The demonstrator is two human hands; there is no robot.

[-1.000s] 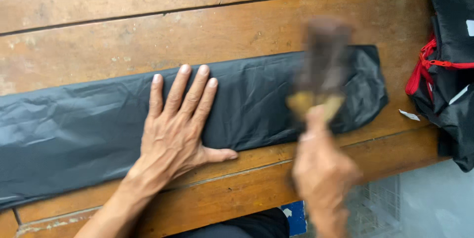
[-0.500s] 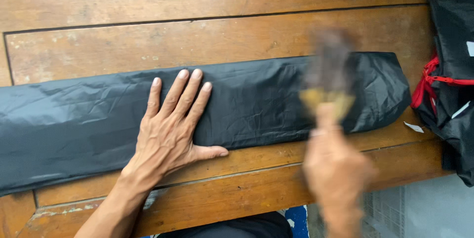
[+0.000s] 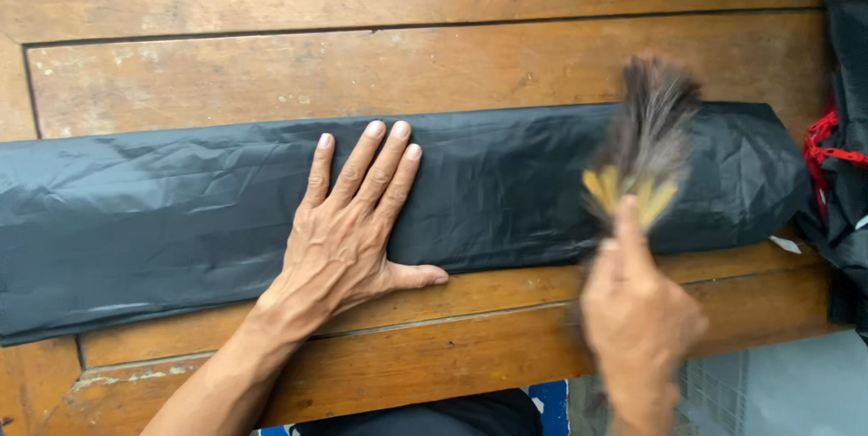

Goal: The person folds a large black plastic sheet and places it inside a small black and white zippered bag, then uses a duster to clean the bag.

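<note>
1. Pressing flat on the folded black sheet [image 3: 226,210], my left hand [image 3: 348,232] keeps its grip spread open, palm down with the thumb on the wood, so the thin, creased material lies pinned rather than sliding.
2. That sheet stretches lengthwise across the wooden worktop [image 3: 362,65], close to its near edge.
3. My right hand [image 3: 637,318] has its grip closed around a brush [image 3: 642,142] with dark bristles and a yellowish base, blurred, held upright over the sheet's right end, where the pinning hand leaves room.
4. A black bag with red cord [image 3: 836,156] sits at the worktop's right edge, just beside the sheet.
</note>
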